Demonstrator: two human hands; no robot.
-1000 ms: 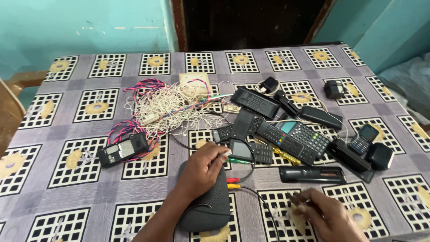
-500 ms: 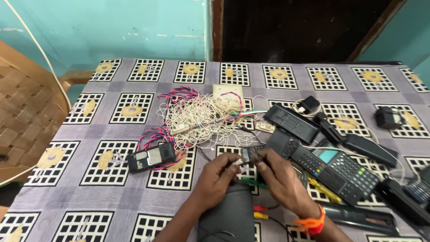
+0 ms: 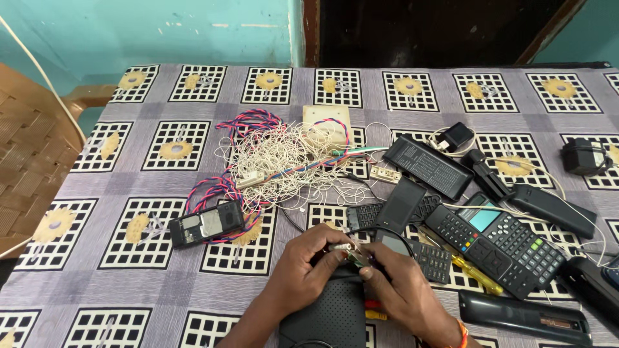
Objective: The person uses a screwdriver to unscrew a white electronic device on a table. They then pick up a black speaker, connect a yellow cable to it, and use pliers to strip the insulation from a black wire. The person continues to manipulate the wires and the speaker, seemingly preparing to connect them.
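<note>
1. Item in hand: a small cable plug (image 3: 348, 250) with a metal tip and a greenish part, held low at the centre of the frame, just above the top edge of a dark perforated device (image 3: 332, 312). Its exact type is too small to tell.
2. Left hand (image 3: 303, 270): grip closed on the plug end, thumb and forefinger pinching it from the left side.
3. Right hand (image 3: 403, 293): grip closed on the same piece from the right, fingertips meeting the left hand's. An orange band sits at the wrist.
4. A thin black cable (image 3: 380, 230) arcs up from the pinch point and over towards the remotes.
5. Judgement on handling: the part is small, so both pinches should stay near the tip, wrists braced over the dark device, and any pull kept in line with the cable, not sideways.
6. Red and yellow plugs (image 3: 374, 310) lie just beside the right hand on the device; risk of confusing leads.
7. Surroundings: black calculator (image 3: 496, 241) and several remotes to the right; tangled white wire bundle (image 3: 290, 164) and an opened phone (image 3: 206, 223) to the upper left, all on the patterned tabletop (image 3: 97, 283).
</note>
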